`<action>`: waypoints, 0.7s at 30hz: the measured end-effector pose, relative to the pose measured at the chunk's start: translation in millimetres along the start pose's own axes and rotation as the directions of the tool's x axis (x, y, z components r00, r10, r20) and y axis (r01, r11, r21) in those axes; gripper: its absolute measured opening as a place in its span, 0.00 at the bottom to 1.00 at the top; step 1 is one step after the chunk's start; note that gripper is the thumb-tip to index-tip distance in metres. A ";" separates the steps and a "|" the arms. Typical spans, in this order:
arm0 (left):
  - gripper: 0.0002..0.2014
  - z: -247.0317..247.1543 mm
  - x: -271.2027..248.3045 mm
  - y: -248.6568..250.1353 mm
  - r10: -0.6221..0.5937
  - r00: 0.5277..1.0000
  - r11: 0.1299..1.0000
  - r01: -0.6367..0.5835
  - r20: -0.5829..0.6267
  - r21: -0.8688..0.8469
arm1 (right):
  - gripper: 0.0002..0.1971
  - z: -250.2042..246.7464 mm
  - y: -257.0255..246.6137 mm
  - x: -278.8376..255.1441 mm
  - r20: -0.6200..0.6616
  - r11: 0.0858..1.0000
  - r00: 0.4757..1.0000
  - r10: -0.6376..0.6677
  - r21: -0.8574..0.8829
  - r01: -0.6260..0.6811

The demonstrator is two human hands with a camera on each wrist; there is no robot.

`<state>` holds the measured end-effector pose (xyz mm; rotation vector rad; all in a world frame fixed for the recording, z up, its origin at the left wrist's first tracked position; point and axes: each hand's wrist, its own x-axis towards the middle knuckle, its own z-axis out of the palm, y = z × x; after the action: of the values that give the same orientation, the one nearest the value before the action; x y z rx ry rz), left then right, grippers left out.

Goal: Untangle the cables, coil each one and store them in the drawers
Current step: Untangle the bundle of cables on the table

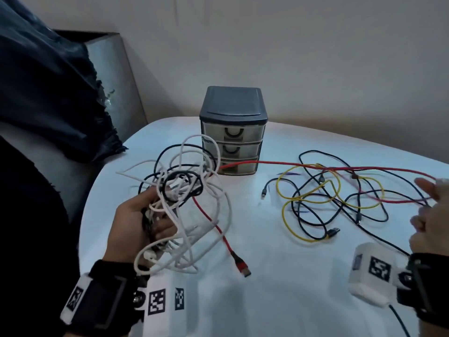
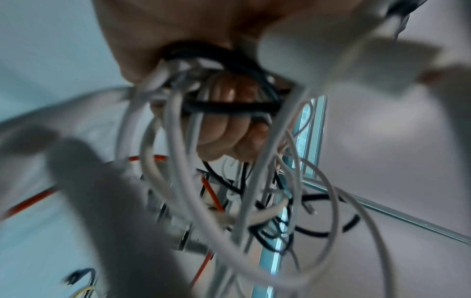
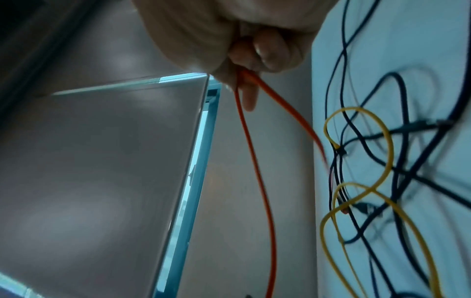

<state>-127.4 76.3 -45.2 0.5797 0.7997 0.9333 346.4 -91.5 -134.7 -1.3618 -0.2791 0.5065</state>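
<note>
My left hand grips a tangled bundle of white and black cables above the table's left side; the left wrist view shows its fingers curled round the bundle. A red cable runs from that tangle, past the drawers, to my right hand at the right edge, which pinches it. Its red USB plug hangs low near the table's middle. Yellow and black cables lie tangled on the table to the right. The small three-drawer unit stands at the back, drawers closed.
The table is covered in white cloth. A dark cloth or bag hangs at the left beside a grey panel. Marker tags lie on the cloth near my left wrist. A wall stands close behind the drawers.
</note>
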 end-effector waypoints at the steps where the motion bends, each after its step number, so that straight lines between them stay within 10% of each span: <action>1: 0.13 1.6 -1.5 -1.1 -0.008 1.000 1.000 0.008 0.010 0.018 | 0.18 13.5 -6.9 -20.4 -0.061 0.992 0.991 -0.122 -0.043 0.120; 6: 0.13 6.3 -6.8 -10.7 -0.031 0.999 0.988 0.027 0.020 0.151 | 0.11 155.6 -73.1 -146.5 0.061 0.737 0.807 -0.587 -0.371 0.565; 8: 0.14 9.9 -8.9 -14.7 -0.043 0.999 0.975 0.040 0.011 0.217 | 0.15 173.1 -65.1 -168.5 0.384 0.755 0.814 -0.435 -0.338 0.563; 10: 0.09 12.5 -10.5 -16.7 -0.079 0.996 0.970 0.066 0.044 0.235 | 0.24 180.9 -53.8 -180.1 0.667 0.691 0.710 -0.223 -0.406 0.598; 14: 0.10 4.9 -8.8 -20.1 -0.131 0.990 0.954 0.112 0.053 0.278 | 0.28 183.9 -32.2 -181.5 0.830 0.506 0.545 -0.114 -0.424 0.751; 21: 0.18 8.9 -2.0 -24.8 -0.119 0.989 0.927 0.079 0.088 0.366 | 0.06 181.4 -31.4 -165.2 0.743 0.456 0.565 -0.358 -0.389 0.800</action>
<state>-109.2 61.7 -57.6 0.8958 0.9011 0.6566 123.9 -22.2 -52.0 -1.6682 -1.5913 0.1323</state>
